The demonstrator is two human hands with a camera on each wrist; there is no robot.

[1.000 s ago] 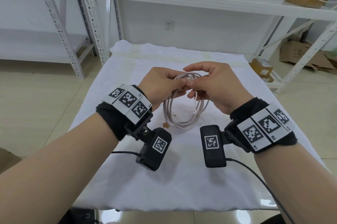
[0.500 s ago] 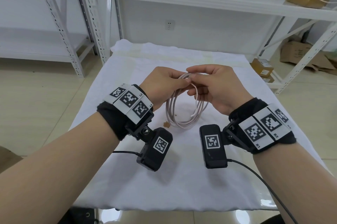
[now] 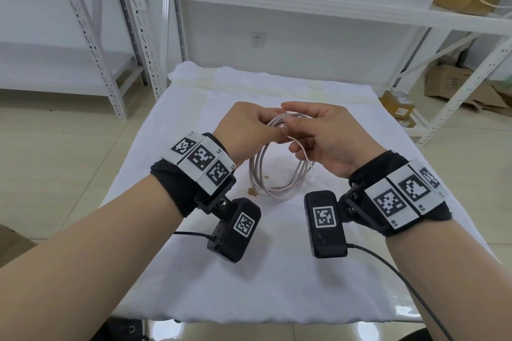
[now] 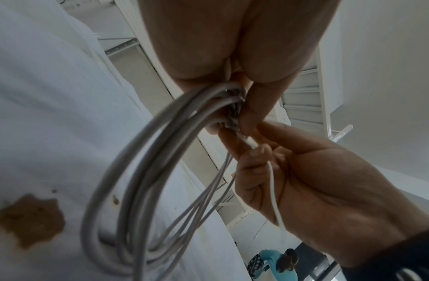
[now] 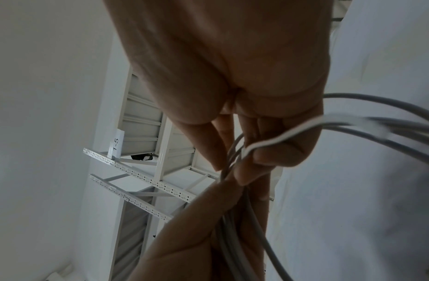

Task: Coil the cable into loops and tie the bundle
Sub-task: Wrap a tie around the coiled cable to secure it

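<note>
Hands, left hand (image 3: 246, 125) and right hand (image 3: 324, 135), both pinched the coiled cable (image 3: 277, 174) above the stained white cloth (image 3: 277, 271); shelving (image 3: 304, 2) stood behind.

Table (image 3: 194, 271) under white cloth (image 3: 277, 285), brown stain (image 3: 251, 192) mid-cloth.

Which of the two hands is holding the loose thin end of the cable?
The right hand: the thin white end runs across its palm. The left hand only pinches the top of the coil.
</note>
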